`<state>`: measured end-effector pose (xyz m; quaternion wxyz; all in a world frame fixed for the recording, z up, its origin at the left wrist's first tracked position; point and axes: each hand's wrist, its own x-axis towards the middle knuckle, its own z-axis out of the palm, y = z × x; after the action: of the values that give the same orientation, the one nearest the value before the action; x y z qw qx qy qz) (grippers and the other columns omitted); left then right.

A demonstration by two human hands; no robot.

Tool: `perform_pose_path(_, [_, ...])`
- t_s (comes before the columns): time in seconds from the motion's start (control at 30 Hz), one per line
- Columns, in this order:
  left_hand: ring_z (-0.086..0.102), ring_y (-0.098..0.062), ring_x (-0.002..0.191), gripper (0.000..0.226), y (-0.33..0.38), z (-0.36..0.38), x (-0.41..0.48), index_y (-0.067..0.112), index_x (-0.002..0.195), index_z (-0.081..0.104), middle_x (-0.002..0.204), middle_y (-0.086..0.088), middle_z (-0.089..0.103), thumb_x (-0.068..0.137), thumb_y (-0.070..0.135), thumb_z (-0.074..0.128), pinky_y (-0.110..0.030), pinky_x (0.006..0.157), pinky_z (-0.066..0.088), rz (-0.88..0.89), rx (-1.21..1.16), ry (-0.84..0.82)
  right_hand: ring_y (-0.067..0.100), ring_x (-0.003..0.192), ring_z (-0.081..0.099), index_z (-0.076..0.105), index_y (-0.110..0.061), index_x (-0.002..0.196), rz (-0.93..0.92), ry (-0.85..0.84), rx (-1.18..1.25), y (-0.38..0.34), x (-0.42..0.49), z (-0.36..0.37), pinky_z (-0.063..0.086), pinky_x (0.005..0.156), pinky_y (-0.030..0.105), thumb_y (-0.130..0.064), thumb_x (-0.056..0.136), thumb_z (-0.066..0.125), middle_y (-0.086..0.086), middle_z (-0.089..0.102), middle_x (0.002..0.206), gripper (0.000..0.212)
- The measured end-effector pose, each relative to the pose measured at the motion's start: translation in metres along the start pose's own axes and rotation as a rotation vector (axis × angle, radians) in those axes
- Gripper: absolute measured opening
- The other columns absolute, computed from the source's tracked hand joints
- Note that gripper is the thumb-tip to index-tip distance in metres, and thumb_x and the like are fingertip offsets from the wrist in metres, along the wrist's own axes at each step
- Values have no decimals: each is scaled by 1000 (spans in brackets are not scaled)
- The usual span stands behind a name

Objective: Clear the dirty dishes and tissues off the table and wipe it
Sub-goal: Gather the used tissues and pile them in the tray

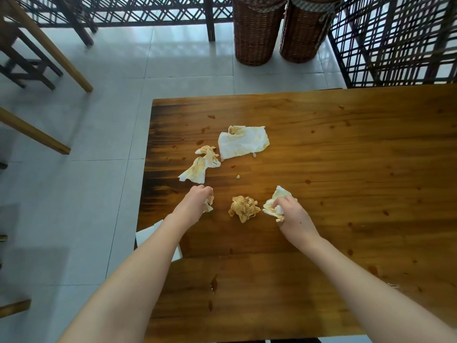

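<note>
On the wooden table (pixel 346 169) lie several stained tissues. My right hand (pixel 294 216) grips a crumpled white tissue (pixel 277 199) at the table's middle. My left hand (pixel 197 201) holds a small stained tissue scrap (pixel 210 203), its fingers curled round it. Between both hands sits a brown-soaked tissue ball (pixel 244 208). Farther off lie a flat, large tissue (pixel 242 142) and a twisted, stained one (pixel 200 167) near the left edge. Brown sauce drops and small crumbs (pixel 238 177) dot the wood.
A white sheet (pixel 148 235) pokes out at the table's left edge under my left forearm. Two wicker baskets (pixel 257 33) stand on the tiled floor beyond the table. Wooden chairs (pixel 37 58) stand at left, a dark lattice screen (pixel 395 40) at right.
</note>
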<state>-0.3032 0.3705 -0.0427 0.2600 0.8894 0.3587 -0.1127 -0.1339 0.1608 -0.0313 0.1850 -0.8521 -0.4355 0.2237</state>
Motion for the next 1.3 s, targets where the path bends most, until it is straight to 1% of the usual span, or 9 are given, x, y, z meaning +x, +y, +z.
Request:
perform_pose_path(0.2, [56, -18, 108, 30, 2, -7, -4, 20, 116, 57, 124, -4, 55, 90, 7, 62, -24, 98, 47, 1, -55, 67, 13, 90, 52, 60, -17, 99, -16, 18, 51, -8, 4, -6, 45, 67, 19, 9, 79, 59, -4, 54, 107, 33])
perform_pose_path(0.37, [57, -17, 109, 28, -2, -15, -4, 21, 117, 58, 121, -2, 58, 91, 9, 61, -18, 91, 45, -15, -100, 149, 12, 88, 52, 57, -21, 97, -72, -10, 60, -25, 16, 2, 49, 68, 24, 7, 79, 60, -7, 52, 106, 33])
perform_pose_path(0.53, [53, -16, 115, 27, -4, -18, -6, 23, 116, 63, 115, 2, 63, 91, 13, 61, -34, 104, 44, -3, -87, 236, 12, 88, 55, 55, -24, 95, -69, -51, 77, -34, 27, 15, 46, 64, 19, 3, 82, 59, -8, 52, 108, 30])
perform_pose_path(0.67, [56, -10, 106, 30, -1, -11, -2, 24, 122, 57, 119, 2, 59, 95, 10, 54, -16, 89, 47, 43, -225, 130, 13, 96, 56, 58, -20, 98, -52, -14, 77, -28, 27, 15, 51, 71, 21, 6, 79, 63, -5, 55, 113, 32])
perform_pose_path(0.8, [55, -10, 106, 32, 14, -7, 3, 25, 126, 54, 121, 3, 53, 97, 10, 50, -7, 81, 43, 108, -271, 110, 19, 99, 56, 59, -16, 100, -14, 33, 101, -14, 23, 3, 55, 77, 33, 10, 79, 60, -1, 56, 114, 34])
perform_pose_path(0.93, [54, -7, 101, 38, 34, -2, 7, 25, 131, 51, 125, 3, 50, 97, 8, 49, -3, 74, 41, 189, -277, 47, 20, 105, 55, 60, -15, 102, 36, 103, 133, 2, 19, -11, 54, 79, 31, 13, 77, 60, 3, 56, 116, 38])
perform_pose_path(1.13, [50, -17, 117, 60, 60, 15, 13, 38, 140, 34, 143, 2, 37, 89, 29, 65, -27, 92, 49, 224, -136, -116, 19, 93, 55, 60, -13, 103, 75, 219, 138, 23, 7, -34, 49, 72, 29, 16, 74, 58, 1, 54, 102, 41])
perform_pose_path(1.23, [19, -27, 143, 96, 67, 30, 13, 44, 146, 12, 158, 4, 11, 76, 42, 77, -56, 112, 24, 216, 32, -243, 19, 91, 56, 60, -12, 104, 89, 250, 124, 31, -1, -44, 49, 70, 28, 15, 75, 60, 2, 55, 102, 41])
perform_pose_path(1.3, [-3, -28, 147, 99, 67, 39, 13, 45, 147, 4, 160, 5, -3, 79, 39, 75, -60, 113, 7, 245, 105, -274, 19, 92, 56, 60, -12, 107, 97, 256, 99, 34, -9, -49, 52, 71, 31, 15, 75, 62, 3, 55, 104, 41])
